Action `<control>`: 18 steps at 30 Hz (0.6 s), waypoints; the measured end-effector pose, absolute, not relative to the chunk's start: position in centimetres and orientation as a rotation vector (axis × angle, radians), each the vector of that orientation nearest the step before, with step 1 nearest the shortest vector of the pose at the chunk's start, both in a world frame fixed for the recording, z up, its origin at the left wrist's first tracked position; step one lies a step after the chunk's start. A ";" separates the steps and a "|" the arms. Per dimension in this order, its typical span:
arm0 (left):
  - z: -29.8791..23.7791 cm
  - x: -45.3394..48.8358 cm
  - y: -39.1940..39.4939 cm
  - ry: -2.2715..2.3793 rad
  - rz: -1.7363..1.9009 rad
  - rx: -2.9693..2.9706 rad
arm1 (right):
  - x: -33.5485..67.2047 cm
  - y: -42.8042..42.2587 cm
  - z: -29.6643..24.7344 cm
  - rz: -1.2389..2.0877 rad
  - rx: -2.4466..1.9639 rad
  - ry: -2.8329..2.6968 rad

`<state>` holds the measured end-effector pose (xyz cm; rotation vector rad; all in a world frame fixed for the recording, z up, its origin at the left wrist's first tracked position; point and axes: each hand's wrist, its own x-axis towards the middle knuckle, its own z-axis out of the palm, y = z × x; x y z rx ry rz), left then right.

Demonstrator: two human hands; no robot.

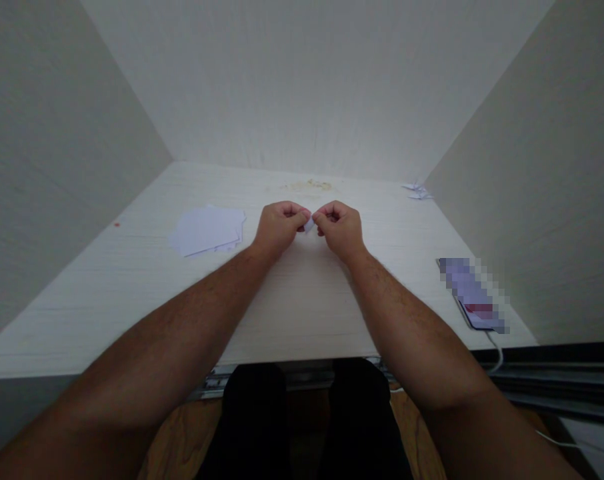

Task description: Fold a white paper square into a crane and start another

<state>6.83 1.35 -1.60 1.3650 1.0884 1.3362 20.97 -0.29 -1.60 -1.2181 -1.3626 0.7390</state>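
My left hand and my right hand meet over the middle of the white table, fingers curled and pinched. Between their fingertips is a small folded piece of white paper, gripped from both sides. Most of the paper is hidden by the fingers. A loose stack of white paper sheets lies to the left of my left hand, apart from it.
A phone with a white cable lies near the table's right front edge. Small folded paper pieces sit in the far right corner. Pale walls enclose the table on three sides. A faint stain marks the table's back.
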 end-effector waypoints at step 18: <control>-0.8 6.8 0.8 0.934 1.222 1.186 | 20.9 0.0 -1.6 0.963 -1.165 -1.158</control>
